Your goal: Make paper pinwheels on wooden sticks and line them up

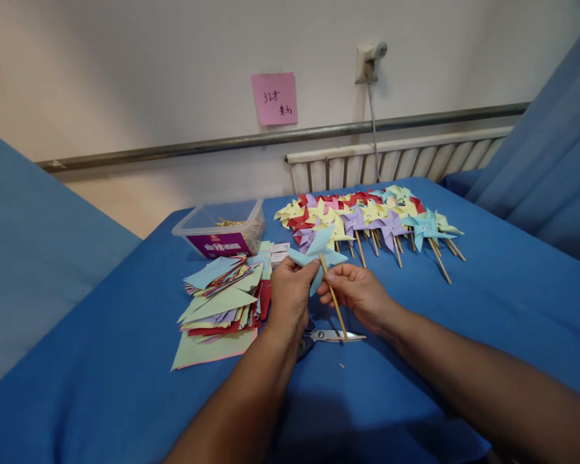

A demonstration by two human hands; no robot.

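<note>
A light-blue paper pinwheel (321, 242) is held up between my hands, its wooden stick (337, 308) slanting down to the right. My left hand (290, 290) is closed on the pinwheel, thumb near its centre. Fingers of my right hand (355, 293) are closed at the upper part of the stick. Below the hands lie scissors (326, 336) with a dark handle, partly hidden by my left wrist. Left of my hands is a stack of coloured paper pieces (222, 303) in green, blue, red, yellow and purple.
A clear plastic box (217, 222) with a purple label holds thin sticks at the back left. Several pinwheels (367, 216) lie in rows at the back right. The table wears a blue cloth (125, 361). Behind it are a radiator (391, 161) and a rail (198, 147).
</note>
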